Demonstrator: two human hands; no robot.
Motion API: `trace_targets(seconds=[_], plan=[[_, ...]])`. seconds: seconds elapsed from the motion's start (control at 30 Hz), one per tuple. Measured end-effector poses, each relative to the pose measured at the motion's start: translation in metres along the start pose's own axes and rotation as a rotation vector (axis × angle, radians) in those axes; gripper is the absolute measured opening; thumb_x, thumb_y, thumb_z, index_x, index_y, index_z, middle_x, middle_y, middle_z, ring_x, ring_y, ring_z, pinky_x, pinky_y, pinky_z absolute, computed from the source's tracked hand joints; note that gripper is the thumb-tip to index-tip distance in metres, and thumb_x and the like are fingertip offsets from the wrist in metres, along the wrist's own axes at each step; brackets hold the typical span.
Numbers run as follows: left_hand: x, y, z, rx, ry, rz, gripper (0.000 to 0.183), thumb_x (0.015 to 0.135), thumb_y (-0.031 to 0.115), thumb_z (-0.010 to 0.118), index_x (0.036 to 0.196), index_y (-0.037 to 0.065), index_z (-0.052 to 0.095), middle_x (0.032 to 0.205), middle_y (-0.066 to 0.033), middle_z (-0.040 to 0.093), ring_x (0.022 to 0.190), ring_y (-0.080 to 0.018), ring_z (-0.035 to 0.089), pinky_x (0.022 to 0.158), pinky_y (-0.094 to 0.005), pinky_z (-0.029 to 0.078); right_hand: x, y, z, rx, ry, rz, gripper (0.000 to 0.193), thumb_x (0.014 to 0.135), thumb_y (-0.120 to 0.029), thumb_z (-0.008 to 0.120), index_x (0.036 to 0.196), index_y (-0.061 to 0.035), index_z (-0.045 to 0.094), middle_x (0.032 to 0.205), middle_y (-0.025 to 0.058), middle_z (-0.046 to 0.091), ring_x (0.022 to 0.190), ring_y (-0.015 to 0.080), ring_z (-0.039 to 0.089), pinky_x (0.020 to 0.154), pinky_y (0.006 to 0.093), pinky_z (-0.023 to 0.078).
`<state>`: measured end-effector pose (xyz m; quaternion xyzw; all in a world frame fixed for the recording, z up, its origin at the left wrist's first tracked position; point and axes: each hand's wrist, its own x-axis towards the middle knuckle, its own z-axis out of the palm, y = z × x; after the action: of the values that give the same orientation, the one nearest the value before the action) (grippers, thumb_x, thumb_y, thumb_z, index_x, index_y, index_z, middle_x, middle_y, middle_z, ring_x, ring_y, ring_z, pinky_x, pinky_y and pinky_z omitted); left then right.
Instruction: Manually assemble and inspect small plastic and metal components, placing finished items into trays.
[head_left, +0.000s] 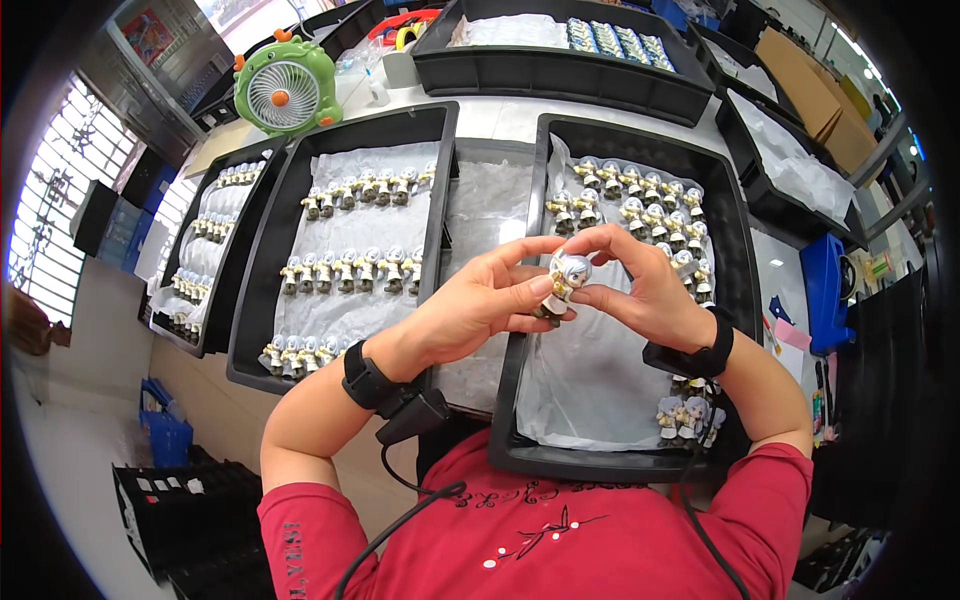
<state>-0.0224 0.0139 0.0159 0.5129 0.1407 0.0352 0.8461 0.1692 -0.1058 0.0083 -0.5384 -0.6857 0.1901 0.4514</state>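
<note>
A small figurine (pixel 570 272) with pale silver hair, a white body and a dark base is held upright between my two hands. My left hand (pixel 500 292) grips it from the left, thumb across its front and fingers behind. From the right, my right hand (pixel 645 290) closes on its head, thumb at the side and forefinger arched over the top. Below my hands is a black tray (pixel 508 420) lined with white sheet. Similar figurines (pixel 655 215) stand in rows in its far part, and a few more figurines (pixel 685 418) are at its near right corner.
Left of it, another black tray (pixel 440 150) and a further tray (pixel 215 345) hold figurine rows. A large black bin (pixel 560 85) stands behind. A green fan (pixel 290 90) is at the far left, a blue holder (pixel 825 300) at right. Cables hang from my wrist bands.
</note>
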Motion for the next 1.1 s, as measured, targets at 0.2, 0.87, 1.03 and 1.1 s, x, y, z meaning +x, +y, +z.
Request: trace_targets(seconds=[0.2, 0.87, 1.03, 1.1], plan=[[0.009, 0.000, 0.008, 0.058, 0.095, -0.018, 0.056, 0.089, 0.019, 0.067, 0.135, 0.005, 0.037, 0.105, -0.0068, 0.056, 0.096, -0.0196, 0.063, 0.083, -0.0324, 0.054, -0.003, -0.001, -0.003, -0.004, 0.009, -0.032, 0.040, 0.081, -0.006, 0.067, 0.119, -0.0071, 0.057, 0.112, 0.0070, 0.063, 0.099, 0.0206, 0.061, 0.081, 0.0320, 0.048], [0.015, -0.015, 0.006, -0.003, 0.150, 0.112, 0.053, 0.093, 0.020, 0.060, 0.137, 0.006, 0.035, 0.119, -0.0068, 0.052, 0.104, -0.0180, 0.059, 0.087, -0.0345, 0.052, -0.004, 0.012, 0.011, 0.019, -0.019, -0.095, 0.076, 0.071, -0.017, 0.080, 0.136, -0.0088, 0.040, 0.131, 0.0098, 0.049, 0.115, 0.0243, 0.052, 0.087, 0.0344, 0.045], [0.013, -0.014, 0.005, 0.007, 0.157, 0.112, 0.055, 0.092, 0.027, 0.062, 0.135, 0.005, 0.036, 0.117, -0.0058, 0.051, 0.101, -0.0136, 0.058, 0.084, -0.0313, 0.051, -0.004, 0.011, 0.014, -0.023, 0.006, -0.116, 0.074, 0.070, -0.015, 0.080, 0.133, -0.0072, 0.042, 0.129, 0.0116, 0.051, 0.113, 0.0264, 0.053, 0.087, 0.0351, 0.046], [0.014, -0.016, 0.006, 0.059, 0.189, 0.137, 0.060, 0.089, 0.031, 0.066, 0.135, 0.004, 0.037, 0.114, -0.0072, 0.049, 0.093, -0.0120, 0.058, 0.082, -0.0279, 0.049, -0.003, 0.010, 0.014, -0.039, 0.010, -0.128, 0.074, 0.069, -0.014, 0.080, 0.133, -0.0064, 0.042, 0.129, 0.0125, 0.051, 0.112, 0.0278, 0.053, 0.087, 0.0359, 0.046]])
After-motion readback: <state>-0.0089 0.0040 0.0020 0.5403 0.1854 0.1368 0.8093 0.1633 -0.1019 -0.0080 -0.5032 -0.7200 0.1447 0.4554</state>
